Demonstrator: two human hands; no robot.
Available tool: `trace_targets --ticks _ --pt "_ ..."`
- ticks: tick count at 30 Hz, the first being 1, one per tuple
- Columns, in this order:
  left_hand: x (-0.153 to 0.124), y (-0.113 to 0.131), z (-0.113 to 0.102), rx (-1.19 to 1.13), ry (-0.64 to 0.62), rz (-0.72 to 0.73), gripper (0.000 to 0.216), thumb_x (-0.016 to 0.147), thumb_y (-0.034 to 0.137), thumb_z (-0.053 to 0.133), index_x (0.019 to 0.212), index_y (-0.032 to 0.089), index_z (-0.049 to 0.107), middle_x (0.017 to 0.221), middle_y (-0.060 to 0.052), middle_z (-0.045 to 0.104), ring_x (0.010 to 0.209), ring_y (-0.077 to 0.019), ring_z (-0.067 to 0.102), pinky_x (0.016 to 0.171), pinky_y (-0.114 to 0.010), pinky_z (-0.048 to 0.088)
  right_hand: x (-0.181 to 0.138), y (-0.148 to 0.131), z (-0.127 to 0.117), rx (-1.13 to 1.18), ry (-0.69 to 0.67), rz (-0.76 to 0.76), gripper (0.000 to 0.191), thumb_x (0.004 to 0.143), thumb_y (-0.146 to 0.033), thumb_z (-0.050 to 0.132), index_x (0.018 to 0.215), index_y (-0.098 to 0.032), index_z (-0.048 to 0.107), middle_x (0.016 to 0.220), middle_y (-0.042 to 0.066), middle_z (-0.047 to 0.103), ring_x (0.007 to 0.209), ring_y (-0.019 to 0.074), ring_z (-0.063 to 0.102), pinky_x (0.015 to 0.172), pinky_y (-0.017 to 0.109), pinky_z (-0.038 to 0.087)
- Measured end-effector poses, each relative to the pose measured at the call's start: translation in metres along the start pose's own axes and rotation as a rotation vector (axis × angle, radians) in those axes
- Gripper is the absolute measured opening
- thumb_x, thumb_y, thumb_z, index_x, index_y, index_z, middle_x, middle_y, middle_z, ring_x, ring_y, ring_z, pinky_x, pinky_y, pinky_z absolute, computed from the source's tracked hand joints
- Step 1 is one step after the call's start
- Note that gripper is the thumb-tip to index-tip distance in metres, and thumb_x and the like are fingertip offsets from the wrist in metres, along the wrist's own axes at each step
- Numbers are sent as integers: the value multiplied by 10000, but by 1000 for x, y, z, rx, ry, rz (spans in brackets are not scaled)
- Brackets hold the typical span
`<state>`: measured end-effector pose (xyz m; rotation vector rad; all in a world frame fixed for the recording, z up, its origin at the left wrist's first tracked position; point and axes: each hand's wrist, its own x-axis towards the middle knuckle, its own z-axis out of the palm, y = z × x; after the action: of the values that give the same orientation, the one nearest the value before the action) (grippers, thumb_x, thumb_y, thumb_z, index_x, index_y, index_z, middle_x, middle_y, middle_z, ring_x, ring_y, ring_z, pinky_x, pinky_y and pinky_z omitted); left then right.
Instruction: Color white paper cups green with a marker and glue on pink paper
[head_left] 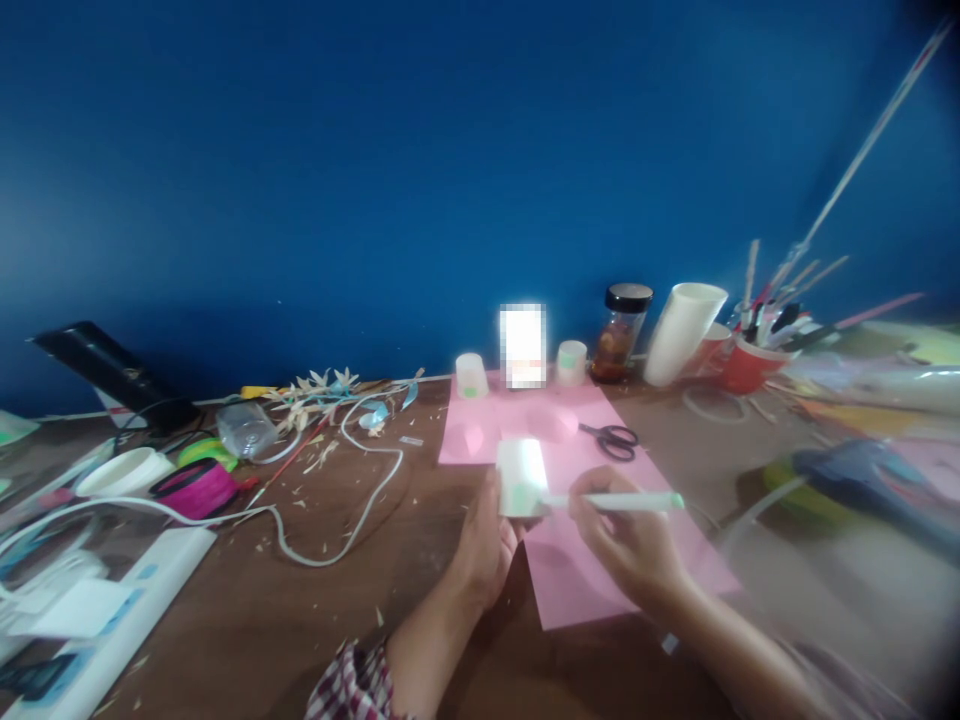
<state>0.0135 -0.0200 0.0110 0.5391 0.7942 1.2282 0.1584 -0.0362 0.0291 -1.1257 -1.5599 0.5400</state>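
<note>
My left hand (484, 550) grips a white paper cup (520, 465) from its left and underneath, over the edge of pink paper (577, 570). A green patch shows low on the cup's side. Between the fingers of my right hand (622, 530) is a white marker (637, 502) with a green end; its left tip meets or nearly meets the green patch. Two more white cups, one on the left (471, 377) and one on the right (571, 362), stand on the paper's far part, each with green on it. Black-handled scissors (615, 441) lie near the paper's right edge.
A lidded jar (622, 335), a tall white cylinder (682, 335) and a red cup (754, 362) of brushes stand back right. A blue glue gun (862, 470), blurred, lies right. Leftward are a white cable (322, 562), a power strip (172, 560) and tape rolls (196, 490).
</note>
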Motion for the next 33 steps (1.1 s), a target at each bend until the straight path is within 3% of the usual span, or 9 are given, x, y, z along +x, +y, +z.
trace_targets --ticks 3,8,14,19,33 --pt "-1 1 1 0 19 9 427 832 548 571 989 157 640 868 -66 686 845 -208 627 807 -346 476 1 -1 0 -3 -26 -24 79 783 -159 544 720 -197 572 621 -4 599 539 123 558 467 214 453" --pt "-2 1 2 27 -19 2 486 820 574 571 1002 131 650 971 -115 695 946 -254 630 848 -379 475 -2 4 1 16 -10 22 48 808 -193 557 766 -196 579 668 9 611 569 129 571 472 213 460" --pt "0 0 -1 27 9 13 453 828 575 563 983 158 652 881 -70 687 842 -208 628 789 -344 484 -3 4 0 13 -40 2 55 795 -183 558 748 -195 584 647 7 606 555 130 567 477 218 462" --pt "1 -3 -2 38 -37 -4 543 825 613 545 1047 128 645 1060 -134 682 976 -260 625 875 -384 477 -2 4 0 58 -34 57 50 824 -216 559 791 -191 586 666 15 615 551 133 572 441 210 447" --pt "2 -5 -6 36 -78 20 552 856 597 508 1105 124 645 1103 -144 685 1093 -295 596 943 -426 453 -1 2 0 43 -58 20 53 826 -196 550 783 -190 581 666 6 604 557 122 555 478 211 448"
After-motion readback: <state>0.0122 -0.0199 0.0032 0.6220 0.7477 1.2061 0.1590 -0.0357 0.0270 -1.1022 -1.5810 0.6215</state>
